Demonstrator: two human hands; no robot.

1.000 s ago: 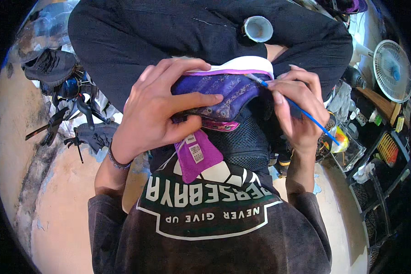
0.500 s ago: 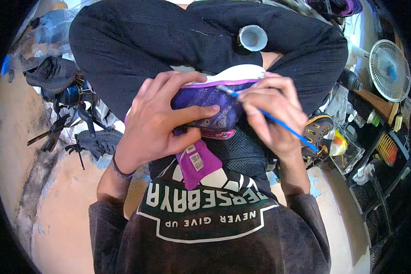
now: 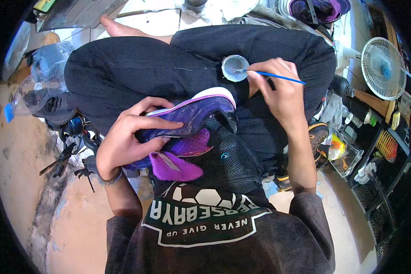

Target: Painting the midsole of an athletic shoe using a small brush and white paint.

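Observation:
A purple shoe [image 3: 191, 112] with a white sole lies on its side across my lap, its pink-magenta tongue [image 3: 175, 168] flopping out toward me. My left hand [image 3: 139, 130] is wrapped round the shoe, fingers pressed along its upper. My right hand [image 3: 278, 86] pinches a thin blue paintbrush [image 3: 281, 77]; the brush's tip dips inside a small whitish cup [image 3: 235, 68] that rests on my dark trousers. What the cup contains looks pale and cannot be made out clearly.
On the right stand a white fan [image 3: 383, 68] and a dark rack [image 3: 383, 182]. Another purple shoe [image 3: 319, 10] lies at the far right. Dark shoes [image 3: 54, 105] and a clear plastic bottle [image 3: 22, 102] are on the left. A black-and-orange shoe [image 3: 318, 133] sits by my right arm.
My right hand has carried the brush from the shoe's sole edge up to the cup. The shoe has turned and shifted left and nearer to me in my left hand.

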